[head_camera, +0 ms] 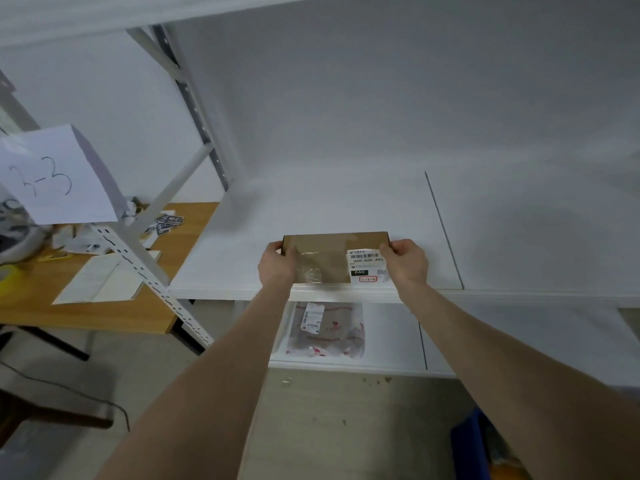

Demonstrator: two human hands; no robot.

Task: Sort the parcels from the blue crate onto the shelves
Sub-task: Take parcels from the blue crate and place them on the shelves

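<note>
- The light is soft and a bit grey, not very bright.
- The white shelf [346, 209] has faint, soft shadows at its back and on the right.
- The clear tape on the box [329, 258] shines a little.
- The metal post [145, 270] looks bent near the left edge.
- The paper sign [59, 174] and the blue crate [474, 445] look blurry.
- The bottom left corner is the darkest part.

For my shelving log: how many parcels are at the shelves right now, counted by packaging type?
cardboard box: 1, at the upper shelf, gripped by the left hand and the right hand
plastic mailer bag: 1, on the lower shelf
Total: 2
</note>
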